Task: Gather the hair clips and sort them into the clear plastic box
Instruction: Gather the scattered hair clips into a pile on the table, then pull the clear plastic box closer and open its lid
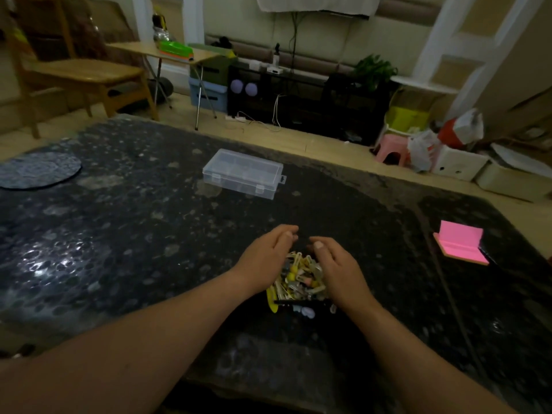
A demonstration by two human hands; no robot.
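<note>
A single wide-angle view looks out from the person's head, facing forward and down over the dark desk (119, 234). The left hand (264, 258) and right hand (337, 265) lie close under the lens, low in the centre, both forearms (149, 339) running in from the bottom edge. Beyond the hands, the desk's far edge, the floor (298, 135) and the room's wall (328, 40) recede, curved by the lens.
</note>
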